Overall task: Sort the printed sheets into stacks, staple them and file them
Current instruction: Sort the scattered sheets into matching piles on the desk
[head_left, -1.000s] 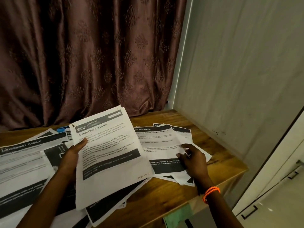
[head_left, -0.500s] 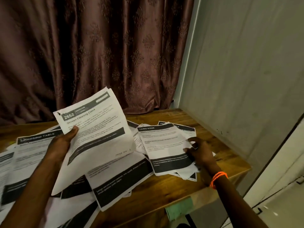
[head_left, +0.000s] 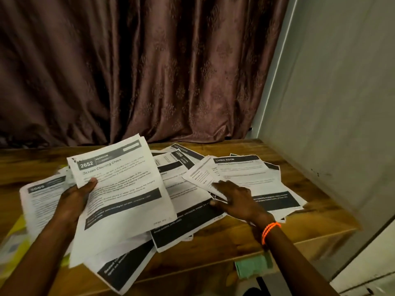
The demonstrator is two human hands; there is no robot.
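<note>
My left hand (head_left: pixel 79 193) grips a small stack of printed sheets (head_left: pixel 124 189), lifted and tilted above the table; its top page reads "2652 Bedroom Screen Cleaning Check". My right hand (head_left: pixel 233 199), with an orange band at the wrist, lies on the scattered sheets in the middle, and its fingers pinch the edge of a small white sheet (head_left: pixel 203 176). To the right of that hand lies a "Living Room" sheet (head_left: pixel 252 176). More printed sheets (head_left: pixel 181 223) overlap across the wooden table (head_left: pixel 213 248).
A brown curtain (head_left: pixel 139 71) hangs behind the table and a grey wall (head_left: pixel 331 92) closes the right side. Something yellow (head_left: pixel 17 242) lies under papers at the left edge. A green cloth (head_left: pixel 254 267) hangs below the table's front edge.
My right hand has moved left from the "Living Room" sheet to a small sheet in the middle pile. The left hand's stack has stayed lifted while the view shifted right.
</note>
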